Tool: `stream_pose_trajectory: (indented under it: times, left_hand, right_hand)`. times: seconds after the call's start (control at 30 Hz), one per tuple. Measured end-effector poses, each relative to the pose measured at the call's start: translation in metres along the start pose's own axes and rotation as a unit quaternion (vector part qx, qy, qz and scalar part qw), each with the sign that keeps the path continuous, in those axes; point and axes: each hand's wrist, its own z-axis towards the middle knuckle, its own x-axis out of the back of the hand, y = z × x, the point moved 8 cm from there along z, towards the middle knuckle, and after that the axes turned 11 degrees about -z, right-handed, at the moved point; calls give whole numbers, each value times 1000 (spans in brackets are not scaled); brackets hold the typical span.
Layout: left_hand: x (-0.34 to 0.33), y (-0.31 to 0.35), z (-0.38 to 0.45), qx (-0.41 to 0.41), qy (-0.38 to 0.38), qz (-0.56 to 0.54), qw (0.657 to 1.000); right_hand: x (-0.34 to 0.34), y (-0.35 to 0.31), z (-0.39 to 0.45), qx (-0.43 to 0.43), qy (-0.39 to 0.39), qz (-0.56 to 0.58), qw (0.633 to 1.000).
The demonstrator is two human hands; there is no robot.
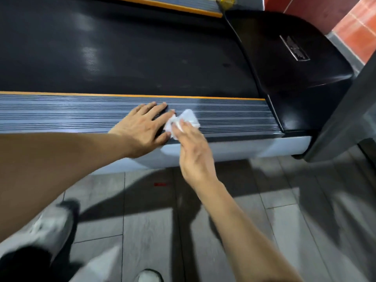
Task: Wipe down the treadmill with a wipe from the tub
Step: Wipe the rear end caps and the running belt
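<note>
The treadmill's black belt (130,58) runs across the upper view, with a grey ribbed side rail (50,115) edged in orange along its near side. My left hand (142,124) lies flat on that rail, fingers straight and spread. Just to its right, my right hand (193,151) holds a crumpled white wipe (188,118) against the rail, fingers over it. The wipe's edge touches my left fingertips. No tub is in view.
The black motor cover (295,64) closes off the treadmill's right end, with a dark upright post (345,123) beside it. A red-tiled wall (358,27) is at top right. Grey floor tiles (142,231) and my white shoes (50,224) lie below.
</note>
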Motion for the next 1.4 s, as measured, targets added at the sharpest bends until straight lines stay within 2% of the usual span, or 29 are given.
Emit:
stream_pose_trajectory:
  times: [0.07,0.1,0.2,0.27,0.33,0.4,0.5,0.57,0.6,0.63,0.7,0.77,0.8,0.87,0.97,1.03,1.1,1.17,1.23,1.3,1.37,1.4]
  left_hand:
    - [7,-21,-23,14,10,6,1000]
    - [10,-33,-34,21,9,17,1000]
    - [16,-65,-78,52,21,37,998]
    - [16,-77,-100,80,33,28,996]
    - [12,-82,-108,89,33,19,995]
    - [10,-86,-109,94,26,10,995]
    - [12,-87,-108,93,33,5,995]
    - [12,-88,-109,87,33,7,996]
    - [11,-88,-109,86,32,8,996]
    - [11,-88,-109,86,30,8,996]
    - [12,-89,-108,88,29,9,996]
    - [12,-88,-108,91,31,13,995]
    - [12,-87,-109,93,33,17,995]
    - [10,-86,-108,98,28,20,995]
    - [10,-87,-107,103,28,20,994]
    - [11,-87,-107,101,30,19,994]
    - [12,-86,-106,96,27,12,995]
    - [11,-86,-105,95,24,10,995]
    - [10,-87,-105,99,25,15,995]
    - [9,-88,-106,102,24,19,994]
    - [9,-87,-106,104,22,18,994]
    - [9,-87,-105,104,23,17,994]
  right_hand:
    - [-4,-10,7,35,-47,20,998]
    - [-1,0,10,31,-46,25,998]
    - [19,64,28,-97,6,12,995]
    - [26,104,37,-205,-5,-53,977]
    - [24,111,49,-255,-30,-86,963]
    - [11,76,69,-209,-22,-56,976]
    - [-12,-28,90,-32,-25,-7,999]
    - [-28,-80,92,83,-79,-8,993]
    - [-36,-87,89,131,-111,-23,985]
    - [-36,-78,90,144,-121,-36,981]
    - [-15,-30,98,77,-84,-79,990]
    - [17,40,93,-109,-16,-112,988]
    - [27,63,82,-183,-6,-104,977]
    - [20,76,72,-228,-11,-112,967]
    - [-4,19,71,-179,5,-22,984]
    - [-16,-43,64,-93,16,76,993]
    - [-31,-97,48,31,-21,74,997]
    - [-40,-91,39,63,-57,39,996]
    - [-23,-43,37,-10,-19,32,999]
    - [1,23,29,-139,46,0,989]
    - [11,62,19,-254,46,-54,965]
    - [10,58,18,-278,50,-55,958]
